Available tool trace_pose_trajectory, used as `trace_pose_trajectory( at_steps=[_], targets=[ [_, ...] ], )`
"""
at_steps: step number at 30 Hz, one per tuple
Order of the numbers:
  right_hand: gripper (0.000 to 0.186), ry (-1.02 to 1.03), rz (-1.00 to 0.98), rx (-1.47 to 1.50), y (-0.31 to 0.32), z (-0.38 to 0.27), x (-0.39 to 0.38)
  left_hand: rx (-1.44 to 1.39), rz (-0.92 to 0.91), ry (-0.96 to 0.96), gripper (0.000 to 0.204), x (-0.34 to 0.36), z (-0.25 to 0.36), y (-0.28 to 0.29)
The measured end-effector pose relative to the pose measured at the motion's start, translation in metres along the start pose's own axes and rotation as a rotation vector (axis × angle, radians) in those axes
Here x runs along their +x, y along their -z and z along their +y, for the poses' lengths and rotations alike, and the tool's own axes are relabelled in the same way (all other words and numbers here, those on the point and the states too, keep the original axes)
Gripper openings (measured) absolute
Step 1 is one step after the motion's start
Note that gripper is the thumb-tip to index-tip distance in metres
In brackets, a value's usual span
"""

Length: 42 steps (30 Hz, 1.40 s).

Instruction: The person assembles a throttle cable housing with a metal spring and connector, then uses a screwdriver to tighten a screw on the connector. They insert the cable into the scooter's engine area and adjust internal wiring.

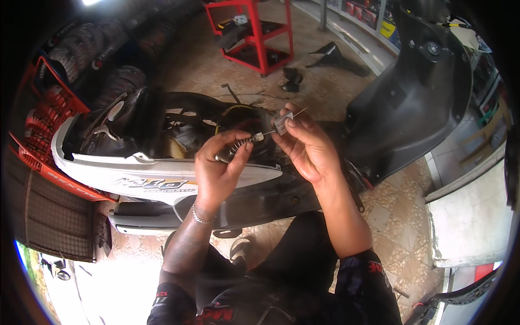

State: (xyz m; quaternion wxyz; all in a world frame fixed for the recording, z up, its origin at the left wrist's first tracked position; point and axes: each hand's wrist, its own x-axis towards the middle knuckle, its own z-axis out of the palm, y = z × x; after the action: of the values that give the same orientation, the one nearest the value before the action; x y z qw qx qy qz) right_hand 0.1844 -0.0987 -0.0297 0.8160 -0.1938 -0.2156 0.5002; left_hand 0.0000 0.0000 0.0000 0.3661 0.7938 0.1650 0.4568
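Observation:
Between the thumb and fingers of my left hand (221, 162) is a dark coil spring (238, 145), with a small pale end piece at its right tip. A thin rod or cable runs from there toward my right hand (310, 143). That hand pinches a grey metal throttle slide (283, 123), from which a thin needle points up and to the right. Both hands are closed and held close together above a partly stripped scooter (238, 187). White side panelling covers its near flank, and its inner frame lies bare behind my left hand.
A red tool trolley (264, 40) stands at the far side, with black plastic parts (338, 58) on the tiled floor beside it. The scooter's black front shield (417, 92) rises on the right. Tyres (76, 49) and a red rack (51, 119) line the left.

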Motion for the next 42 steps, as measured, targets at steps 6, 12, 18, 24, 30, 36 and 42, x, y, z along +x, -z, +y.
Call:
trace_pose_trajectory(
  at_steps=[6,12,18,24,30,36,42],
  targets=[
    [0.036,0.000,-0.001,0.057,-0.012,0.000,-0.009,-0.031,0.045,-0.024,0.018,0.000,-0.003,-0.001],
    [0.036,-0.034,-0.035,0.146,-0.012,0.006,-0.012,-0.009,0.003,-0.020,0.014,-0.001,0.000,0.000],
    [0.035,-0.065,-0.061,0.113,-0.006,0.013,-0.012,-0.010,-0.002,-0.005,0.015,-0.002,0.000,0.001],
    [0.038,-0.061,-0.005,0.022,-0.008,0.017,-0.013,-0.012,-0.012,0.013,0.015,-0.003,0.002,0.001],
    [0.035,-0.031,0.031,-0.036,-0.013,0.017,-0.013,-0.011,-0.027,-0.016,0.016,-0.002,0.001,0.002],
    [0.028,-0.085,0.039,0.070,-0.015,0.013,-0.010,-0.006,-0.014,-0.036,0.017,-0.002,-0.001,0.001],
    [0.028,-0.084,0.204,0.195,-0.016,0.013,-0.007,-0.014,0.009,-0.055,0.018,-0.001,-0.001,-0.002]
  ],
)
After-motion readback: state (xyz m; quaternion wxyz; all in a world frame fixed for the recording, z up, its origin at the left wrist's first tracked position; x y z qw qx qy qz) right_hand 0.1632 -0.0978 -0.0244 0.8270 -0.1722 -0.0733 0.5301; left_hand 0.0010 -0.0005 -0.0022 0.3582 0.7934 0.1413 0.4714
